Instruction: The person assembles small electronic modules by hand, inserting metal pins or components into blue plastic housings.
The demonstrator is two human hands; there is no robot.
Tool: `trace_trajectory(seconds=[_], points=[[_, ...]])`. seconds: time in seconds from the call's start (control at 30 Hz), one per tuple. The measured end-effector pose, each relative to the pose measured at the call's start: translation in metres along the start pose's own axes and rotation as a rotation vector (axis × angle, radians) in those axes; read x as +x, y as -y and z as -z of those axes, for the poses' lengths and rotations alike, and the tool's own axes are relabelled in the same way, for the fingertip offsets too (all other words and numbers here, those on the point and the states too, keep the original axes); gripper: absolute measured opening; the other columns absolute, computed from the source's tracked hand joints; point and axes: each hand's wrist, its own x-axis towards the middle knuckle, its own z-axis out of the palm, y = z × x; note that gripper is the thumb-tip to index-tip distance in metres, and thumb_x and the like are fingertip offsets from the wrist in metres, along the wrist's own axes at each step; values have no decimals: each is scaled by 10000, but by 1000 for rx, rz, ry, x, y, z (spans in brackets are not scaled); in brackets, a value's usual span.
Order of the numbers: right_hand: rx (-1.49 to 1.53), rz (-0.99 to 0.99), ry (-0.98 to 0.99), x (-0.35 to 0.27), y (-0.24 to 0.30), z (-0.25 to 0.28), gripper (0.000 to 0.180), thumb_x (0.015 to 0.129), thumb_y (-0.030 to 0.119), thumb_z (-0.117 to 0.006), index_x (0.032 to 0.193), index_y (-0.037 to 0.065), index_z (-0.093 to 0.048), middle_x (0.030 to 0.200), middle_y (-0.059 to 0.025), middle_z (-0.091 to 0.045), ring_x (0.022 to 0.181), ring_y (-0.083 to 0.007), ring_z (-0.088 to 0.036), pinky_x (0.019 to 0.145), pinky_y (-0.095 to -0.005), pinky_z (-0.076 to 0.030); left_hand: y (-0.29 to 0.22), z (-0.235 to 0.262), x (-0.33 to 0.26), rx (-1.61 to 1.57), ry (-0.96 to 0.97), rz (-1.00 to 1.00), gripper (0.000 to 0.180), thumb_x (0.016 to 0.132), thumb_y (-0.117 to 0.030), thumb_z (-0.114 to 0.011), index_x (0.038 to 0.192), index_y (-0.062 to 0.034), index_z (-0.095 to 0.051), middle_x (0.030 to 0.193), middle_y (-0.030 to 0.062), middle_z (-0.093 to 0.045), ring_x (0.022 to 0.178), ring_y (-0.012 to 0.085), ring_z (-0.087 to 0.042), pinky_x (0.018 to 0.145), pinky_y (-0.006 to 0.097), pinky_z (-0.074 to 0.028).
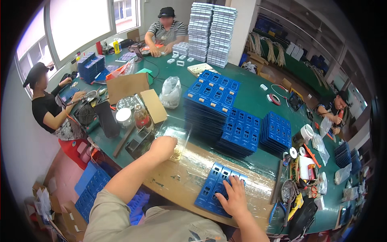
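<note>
Blue panel (pixel 212 188) lies partly under the right hand (pixel 234 197), grip spread; for the left hand (pixel 163 148), I cannot tell.

Single view: the left of two head-worn fisheye cameras. It faces forward and downward across the counter (pixel 258 103). The left forearm (pixel 130 178), right forearm (pixel 250 226) and blue panel (pixel 209 190) register close; the window (pixel 78 25) stands well back, upper left.

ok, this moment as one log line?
left hand: curled at clear tray | right hand: spread on blue board | blue stacks: beyond board
</note>
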Motion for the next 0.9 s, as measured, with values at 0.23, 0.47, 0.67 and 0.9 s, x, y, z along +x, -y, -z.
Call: trace_trajectory(seconds=[0.23, 0.47, 0.67, 0.9], points=[[31, 25, -36, -1, -4, 3, 501, 826, 341, -742, 1198, 23, -636, 1351, -213, -525, 1304, -425, -450, 1102, -585, -312, -4, 13, -4, 69, 13, -61, 108, 809, -68, -597, 853, -55, -694, 889, 163, -668, 854, 347, -670, 736, 461, -535], [68, 20, -72, 3, 0, 6, 463, 826, 321, -741, 1170, 24, -654, 1335, -201, -540, 1293, -406, -469, 1091, -576, -337, 7, 17, -8, 41, -154, -33, 159, 798, -234, -700, 799, -75, -704, 871, 113, -650, 859, 306, -651, 769, 429, -514], [55, -34, -110, 2, -7, 9, 428, 839, 312, -727, 1162, 39, -659, 1289, -184, -572, 1278, -386, -485, 1095, -556, -345, -7, 17, 1, 4, -189, -8, 218, 763, -257, -723, 776, -43, -683, 860, 167, -646, 868, 356, -649, 765, 470, -512], [248, 162, -220, 31, 8, -7, 380, 867, 283, -697, 1156, 43, -637, 1223, -146, -600, 1213, -332, -536, 1073, -500, -391, 4, 20, -9, -163, -341, -8, 231, 690, -154, -805, 712, 4, -639, 753, 163, -633, 738, 352, -629, 681, 437, -485]])
